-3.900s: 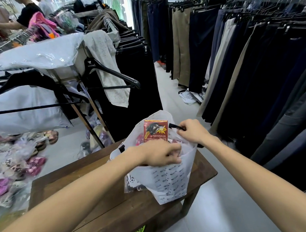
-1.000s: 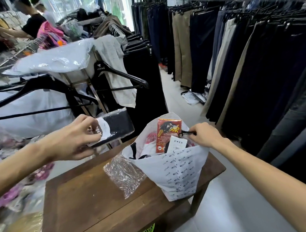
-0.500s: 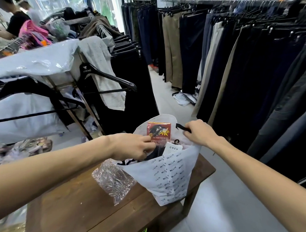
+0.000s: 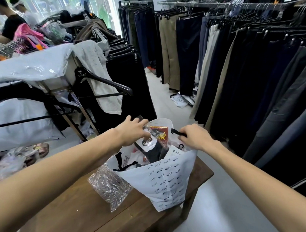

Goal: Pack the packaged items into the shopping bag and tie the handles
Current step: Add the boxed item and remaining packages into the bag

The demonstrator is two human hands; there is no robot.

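Observation:
A white shopping bag with small printed logos stands open at the right end of a wooden table. My right hand grips one black handle at the bag's far rim and holds it up. My left hand holds a clear-wrapped pack of black socks at its top, with its lower end down inside the bag's mouth. Behind it a red printed package stands in the bag, beside a white card marked OWEN. A second black handle hangs inside the near rim.
A crumpled clear plastic wrapper lies on the table against the bag's left side. Racks of hanging trousers line the right. A rack with black hangers and bagged clothes stands left. A person stands far left. Sandals lie on the floor.
My left hand picked up the black sock pack from the left, carried it to the bag and now lowers it into the mouth. My right hand kept hold of the handle.

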